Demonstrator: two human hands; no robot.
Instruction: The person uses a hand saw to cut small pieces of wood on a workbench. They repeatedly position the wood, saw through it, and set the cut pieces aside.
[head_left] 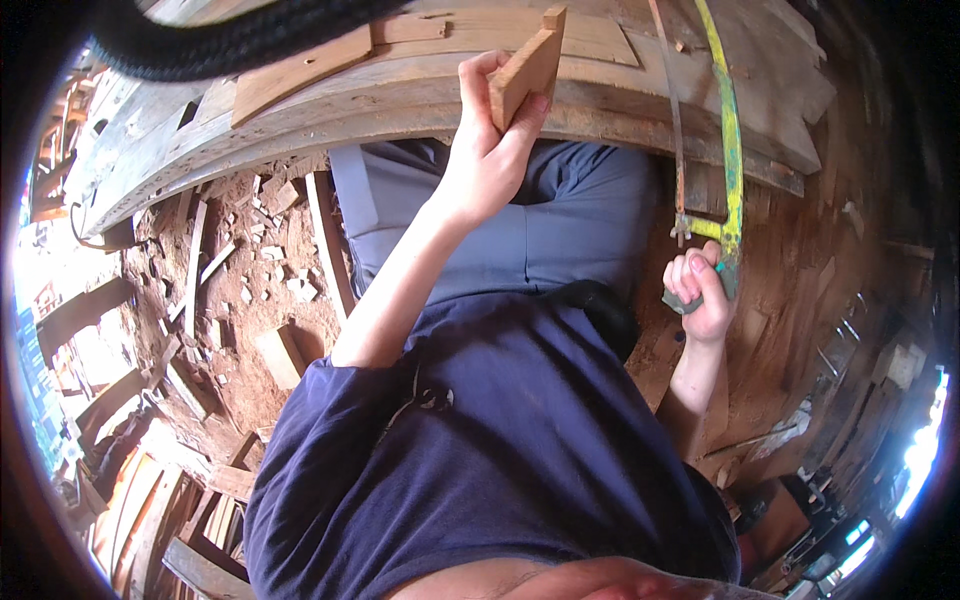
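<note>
You are sitting at the near edge of the workbench (pixel 640 108), thighs reaching under it, both hands occupied. Your left hand (pixel 490 150) is gripping a short, flat wood piece (pixel 530 75), thumb lying on its right side and fingers curling round the left; the piece is tilting above the middle of the near edge, its narrow tab (pixel 553 18) pointing toward the far side, and whether it is touching the bench is hard to tell. Your right hand (pixel 700 288) is gripping the handle (pixel 684 303) of a bow saw (pixel 732 150) just off the near edge, toward the right corner; the yellow-green frame is crossing that edge, with the thin blade (pixel 672 90) running on its left side, well apart from the wood. A flat board (pixel 305 75) is resting near the left part of the near edge; offcuts (pixel 303 288) are littering the floor below. Handling notes, my judgement: your left grip is looking one-sided, so bracing the piece against the edge would likely be steadying it better than holding it in the air; keeping the thumb well back from the blade's path, and the saw wrist straight and loose, should be helping too
</note>
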